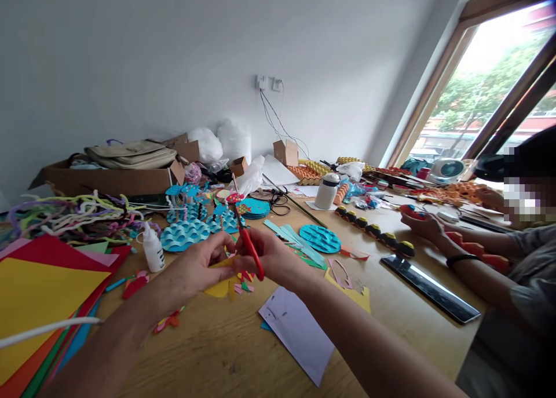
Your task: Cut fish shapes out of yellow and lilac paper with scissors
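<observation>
My right hand is closed around red-handled scissors, whose blades point up and away from me. Close beside it, my left hand pinches a piece of yellow paper, partly hidden by the fingers. Small coloured paper scraps lie on the table under both hands. Just beyond the hands stand blue wavy paper discs with small paper fish above them. A white glue bottle is upright to the left of my left hand.
Coloured paper sheets and pipe cleaners lie at left. A lilac sheet rests near me, a black tablet-like slab farther right. A co-worker's hand holds a painted piece at the right. A white jar stands behind.
</observation>
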Tool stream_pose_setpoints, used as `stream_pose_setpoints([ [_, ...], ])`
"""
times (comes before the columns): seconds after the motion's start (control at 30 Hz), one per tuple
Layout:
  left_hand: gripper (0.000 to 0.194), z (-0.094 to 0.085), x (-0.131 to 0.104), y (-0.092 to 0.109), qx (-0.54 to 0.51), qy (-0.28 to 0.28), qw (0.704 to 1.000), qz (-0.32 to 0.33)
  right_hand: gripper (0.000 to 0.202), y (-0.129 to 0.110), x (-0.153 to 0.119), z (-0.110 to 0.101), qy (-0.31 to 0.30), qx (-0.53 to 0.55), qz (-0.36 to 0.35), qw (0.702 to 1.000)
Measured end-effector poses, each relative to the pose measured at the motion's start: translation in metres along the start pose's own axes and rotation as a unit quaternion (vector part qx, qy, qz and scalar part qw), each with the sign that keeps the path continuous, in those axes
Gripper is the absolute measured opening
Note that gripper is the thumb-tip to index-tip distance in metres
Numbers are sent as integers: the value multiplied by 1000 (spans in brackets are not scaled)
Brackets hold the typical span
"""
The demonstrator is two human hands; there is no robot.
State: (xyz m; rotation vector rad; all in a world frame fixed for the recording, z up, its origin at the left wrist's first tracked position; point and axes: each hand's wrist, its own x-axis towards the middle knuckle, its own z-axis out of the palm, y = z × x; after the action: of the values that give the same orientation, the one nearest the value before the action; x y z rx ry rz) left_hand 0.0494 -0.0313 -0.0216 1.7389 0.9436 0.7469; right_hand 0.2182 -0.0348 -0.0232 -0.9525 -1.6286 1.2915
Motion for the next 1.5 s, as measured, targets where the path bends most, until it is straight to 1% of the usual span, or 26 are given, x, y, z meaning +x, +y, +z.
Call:
stream_pose_setpoints([
  [0.03,20,0,0,1,-2,-2,1000,0,26,0,0,1,-4,-7,-4,1000],
  [0.07,20,0,0,2,-6,4,1000,1,24,1,0,1,6,-10,-9,1000],
  [0.13,20,-3,1,2,-17,42,999,12,20,2,1,-1,56,-2,-12,998],
  [0.2,22,-7,2,0,-46,114,992,35,20,4,1,-3,119,32,-11,992],
  [0.3,22,-9,4,-4,-124,233,961,83,25,7,0,-5,212,106,-40,971],
  [0.33,20,-7,4,-5,-152,249,952,93,27,9,0,-5,236,131,-54,961],
  [0.37,21,-4,4,-5,-177,247,948,95,28,10,0,-3,254,154,-65,953],
  [0.43,31,5,3,-6,-211,201,954,72,29,13,0,2,276,185,-74,940],
  [0.47,33,11,3,-6,-221,180,957,58,30,14,0,6,281,195,-73,937],
  [0.5,30,17,3,-5,-230,172,957,43,31,15,-1,9,282,201,-72,935],
  [0.57,25,27,4,-3,-257,197,946,10,32,15,-1,17,277,212,-68,935],
  [0.67,21,33,6,1,-279,215,936,-17,33,15,-2,23,259,220,-56,939],
  [0.8,14,32,5,6,-277,226,934,-21,33,15,-5,24,242,215,-49,945],
  [0.93,12,33,3,6,-258,236,937,1,33,15,-7,22,231,210,-47,949],
  [1.0,15,34,3,3,-252,235,939,8,34,13,-8,22,229,210,-48,949],
  [1.1,19,34,4,2,-230,223,947,-11,34,11,-9,22,225,209,-42,951],
  [1.17,13,33,3,3,-229,226,946,-26,31,10,-12,22,232,198,-37,952],
  [1.2,9,33,3,5,-237,233,943,-28,29,10,-14,22,232,187,-35,954],
  [1.27,10,33,3,7,-263,242,934,-24,24,11,-20,23,216,152,-27,964],
  [1.4,11,32,2,5,-322,267,908,9,29,14,-35,32,152,77,-2,985],
  [1.5,10,34,1,2,-361,270,893,10,31,19,-41,40,131,48,7,990],
])
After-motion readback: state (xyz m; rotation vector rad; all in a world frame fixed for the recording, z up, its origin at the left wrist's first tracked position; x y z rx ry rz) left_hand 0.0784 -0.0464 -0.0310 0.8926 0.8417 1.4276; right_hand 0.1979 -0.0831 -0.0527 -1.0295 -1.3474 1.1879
